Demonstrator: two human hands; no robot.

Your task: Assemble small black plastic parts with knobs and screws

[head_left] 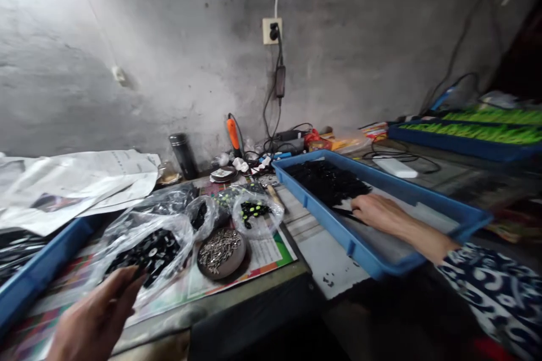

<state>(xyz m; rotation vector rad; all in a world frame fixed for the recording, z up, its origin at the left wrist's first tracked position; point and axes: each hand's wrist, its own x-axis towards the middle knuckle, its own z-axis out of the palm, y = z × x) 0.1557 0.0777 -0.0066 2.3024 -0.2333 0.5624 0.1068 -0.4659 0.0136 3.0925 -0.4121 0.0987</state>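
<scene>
My left hand (pixel 99 313) is at the lower left, by the front of a clear plastic bag (pixel 182 231) of small black parts (pixel 148 251). Its thumb and fingers are pinched together; a dark bit shows at the tips, too blurred to name. My right hand (pixel 379 211) reaches over the side of a long blue tray (pixel 427 192). Its closed fingers are on a thin black piece (pixel 345 213), beside a pile of black pieces (pixel 324 177) in the tray's far end.
A round dish (pixel 231 268) of small metal pins stands between my hands, with a bag of black-and-yellow parts (pixel 254 211) behind. Another blue tray (pixel 46 265) is on the left. An orange-handled tool (pixel 232 134) and a dark flask (pixel 183 155) stand by the wall.
</scene>
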